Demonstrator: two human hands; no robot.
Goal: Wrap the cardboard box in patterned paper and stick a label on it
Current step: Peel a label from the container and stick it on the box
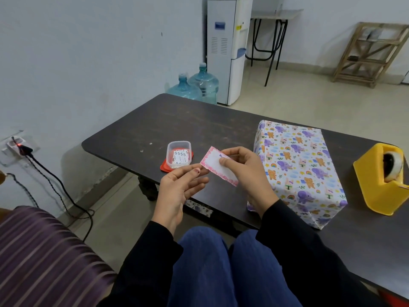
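The pink-bordered label (221, 172) hangs over the near edge of the dark table (177, 120), just left of the wrapped box (296, 165) standing there. The left hand (179, 187) pinches its left corner. The right hand (245, 171) grips its upper end, thumb covering blue handwriting, possibly "Pa". The frame's right edge crops the yellow tape dispenser (376, 185).

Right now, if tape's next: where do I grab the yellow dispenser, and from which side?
Grip the yellow tape dispenser by its solid body from above, spanning the flat side walls below the tape roll. It stands upright, apart from the wrapped box, so both walls look reachable. The right hand, nearest, pinches the label now; free it first.
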